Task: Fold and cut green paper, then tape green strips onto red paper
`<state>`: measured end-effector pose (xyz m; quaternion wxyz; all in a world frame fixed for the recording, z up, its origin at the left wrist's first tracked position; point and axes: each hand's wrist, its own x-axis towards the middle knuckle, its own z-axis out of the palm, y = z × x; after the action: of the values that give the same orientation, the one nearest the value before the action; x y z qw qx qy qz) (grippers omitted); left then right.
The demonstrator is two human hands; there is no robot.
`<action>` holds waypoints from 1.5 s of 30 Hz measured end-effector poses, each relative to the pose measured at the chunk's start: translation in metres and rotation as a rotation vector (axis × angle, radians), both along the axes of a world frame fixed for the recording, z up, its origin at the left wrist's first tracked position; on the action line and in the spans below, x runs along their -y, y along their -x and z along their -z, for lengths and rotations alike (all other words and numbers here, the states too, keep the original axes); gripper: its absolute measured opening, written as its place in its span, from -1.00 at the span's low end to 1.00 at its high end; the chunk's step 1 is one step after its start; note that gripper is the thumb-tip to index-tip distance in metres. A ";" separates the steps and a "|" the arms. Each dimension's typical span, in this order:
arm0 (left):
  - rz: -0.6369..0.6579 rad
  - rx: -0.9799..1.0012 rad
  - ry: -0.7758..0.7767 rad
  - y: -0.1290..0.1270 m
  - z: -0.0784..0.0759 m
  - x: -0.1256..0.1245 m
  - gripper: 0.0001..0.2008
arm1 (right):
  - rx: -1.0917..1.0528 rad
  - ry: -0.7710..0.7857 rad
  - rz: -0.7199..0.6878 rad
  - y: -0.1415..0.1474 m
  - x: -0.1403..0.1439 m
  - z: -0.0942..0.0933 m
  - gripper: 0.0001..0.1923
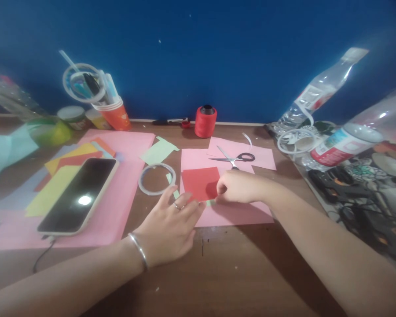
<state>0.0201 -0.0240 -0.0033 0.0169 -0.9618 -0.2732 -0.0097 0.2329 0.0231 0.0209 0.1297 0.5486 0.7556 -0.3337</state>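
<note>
Red paper square (200, 183) is lying on the pink sheet (237, 213) near the middle of the table (237, 268); taking the square as reference. Right hand (239, 187) is sitting at its right edge, fingers curled and pressed together, pinching that edge. Left hand (170, 226) is lying flat just below-left of the square, fingers spread, fingertips (198, 207) touching its lower left corner area; ring on one finger, metal bangle (138, 250) at the wrist. A small pale green scrap (211, 202) is peeking out just under the square's bottom edge, between the two hands.

Scissors (234, 158) are lying just above the square on another pink sheet, closed as far as I can tell. Clear tape ring (156, 178) is sitting just left of the square. Red thread spool (205, 121) is standing well above it by the blue wall. Phone (79, 193) is lying well to the left, screen up, on a larger pink sheet with coloured papers. Plastic bottles (317, 94) are leaning far right of the square.
</note>
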 end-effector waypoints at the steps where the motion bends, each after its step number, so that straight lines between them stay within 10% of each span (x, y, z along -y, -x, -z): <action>1: 0.010 0.002 0.003 0.000 0.001 0.000 -0.53 | 0.000 -0.007 0.004 0.000 0.000 0.000 -0.84; 45: 0.011 -0.050 0.106 -0.009 -0.006 -0.006 -0.53 | 0.098 -0.053 0.071 0.005 0.004 -0.002 -0.83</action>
<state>0.0288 -0.0180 0.0025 -0.0274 -0.9628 -0.2674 0.0288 0.2281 0.0189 0.0225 0.1402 0.5940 0.7368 -0.2907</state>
